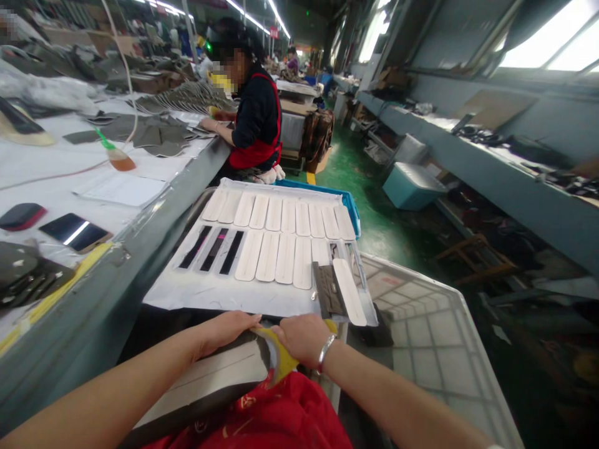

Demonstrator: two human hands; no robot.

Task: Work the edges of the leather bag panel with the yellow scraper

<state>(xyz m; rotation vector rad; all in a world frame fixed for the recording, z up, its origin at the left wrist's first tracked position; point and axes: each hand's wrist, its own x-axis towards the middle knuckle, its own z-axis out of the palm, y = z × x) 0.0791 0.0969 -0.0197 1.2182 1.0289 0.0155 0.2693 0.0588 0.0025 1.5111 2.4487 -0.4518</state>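
Observation:
Across my lap lies a dark grey piece with a cream panel [215,377] on its upper face. My left hand [227,330] is closed over its far edge, with the fingertips near the corner. Close beside it, my right hand [304,340] is closed on a bent yellow-and-grey strip [281,358] at the end of that piece. What lies under the fingers is hidden. Just beyond my hands, a white-covered board [196,290] carries two rows of cream rounded strips [266,254]. Three of its pieces show black bands [230,252]. A grey zippered piece [330,290] lies at its right.
On the left worktable [159,215] are a phone [75,232], a glue bottle [120,157] with a green tip, and stacked grey pieces [28,274]. A co-worker [257,115] sits at its far side. At right stands a white plastic crate [421,312]; a teal box [412,186] is farther off.

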